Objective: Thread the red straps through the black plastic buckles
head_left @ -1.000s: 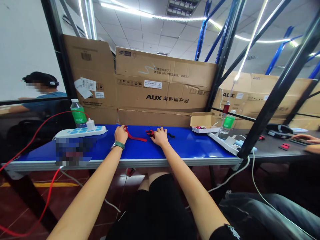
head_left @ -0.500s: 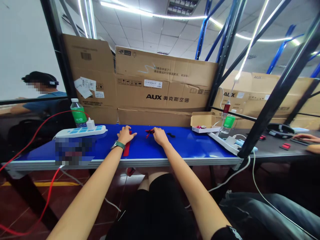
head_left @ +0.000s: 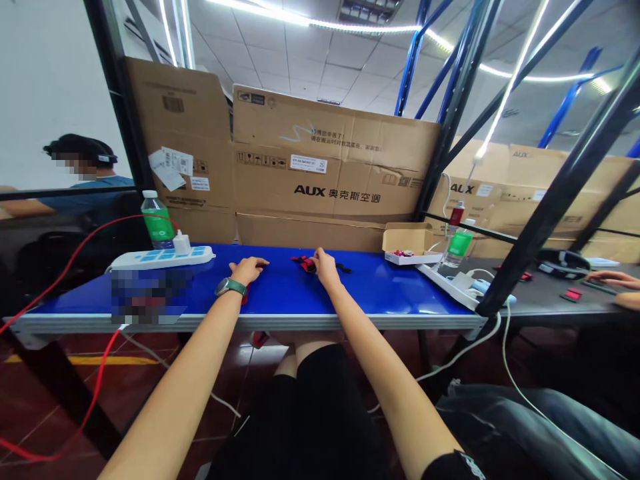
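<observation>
"Right in front of you, what takes up the most room?"

"The blue worktop (head_left: 390, 293), with a wall of brown cardboard (head_left: 330, 160) standing along its far edge."

"And on it?"

"Toward my left, a white power strip (head_left: 163, 259), with a green-labelled bottle (head_left: 159, 225) just behind it. Toward the far right corner, a small open carton (head_left: 413, 260)."

"Your hands?"

"My left hand (head_left: 247, 270) is loosely open, its fingers stretched toward my right. A red strip (head_left: 245, 295) shows just beside its wrist, mostly hidden; I can't tell whether the palm touches it. My right hand (head_left: 327, 268) has its fingers drawn in close together at a red-and-black bundle (head_left: 307, 265); whether they actually have hold of it, I can't tell."

"Where does that bundle lie?"

"Around the middle of the worktop, between my two hands, right by the fingertips of the right one."

"Anything smaller?"

"A black piece (head_left: 344, 268), just past my right hand on its outer side. My hand is in the way, so I can't tell whether it joins the bundle."
</observation>
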`<control>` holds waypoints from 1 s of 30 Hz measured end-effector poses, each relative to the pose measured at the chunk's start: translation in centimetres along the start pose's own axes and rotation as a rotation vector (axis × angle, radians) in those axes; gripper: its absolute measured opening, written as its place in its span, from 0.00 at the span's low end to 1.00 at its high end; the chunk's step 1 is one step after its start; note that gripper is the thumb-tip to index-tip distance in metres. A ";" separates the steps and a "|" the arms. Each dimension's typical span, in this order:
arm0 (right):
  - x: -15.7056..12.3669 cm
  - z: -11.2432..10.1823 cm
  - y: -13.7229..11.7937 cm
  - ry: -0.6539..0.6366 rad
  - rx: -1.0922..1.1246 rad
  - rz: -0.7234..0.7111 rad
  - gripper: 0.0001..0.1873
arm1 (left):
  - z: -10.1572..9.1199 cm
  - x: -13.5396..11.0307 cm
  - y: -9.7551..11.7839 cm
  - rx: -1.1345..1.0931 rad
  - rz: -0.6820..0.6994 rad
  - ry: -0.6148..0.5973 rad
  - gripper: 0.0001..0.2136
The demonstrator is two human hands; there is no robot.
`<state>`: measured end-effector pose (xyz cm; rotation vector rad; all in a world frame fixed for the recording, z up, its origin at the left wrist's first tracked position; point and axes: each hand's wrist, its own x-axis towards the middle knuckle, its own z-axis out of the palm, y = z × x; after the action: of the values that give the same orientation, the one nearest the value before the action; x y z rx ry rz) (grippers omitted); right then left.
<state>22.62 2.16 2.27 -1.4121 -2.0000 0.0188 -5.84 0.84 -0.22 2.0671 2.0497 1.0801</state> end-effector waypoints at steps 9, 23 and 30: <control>-1.5 -0.9 -0.8 0.020 -0.198 0.026 0.16 | -0.1 0.3 0.3 0.086 0.002 -0.152 0.23; -1.1 -0.3 -1.3 -0.107 -0.052 -0.281 0.15 | -0.6 -1.8 5.8 0.112 0.576 0.015 0.28; -0.5 0.8 -0.5 -0.089 0.262 -0.375 0.12 | -0.5 -2.0 7.1 0.145 0.670 -0.082 0.17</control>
<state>21.86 1.77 1.63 -0.8750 -2.2141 0.1738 0.26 -2.11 2.70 2.9189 1.4507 0.8829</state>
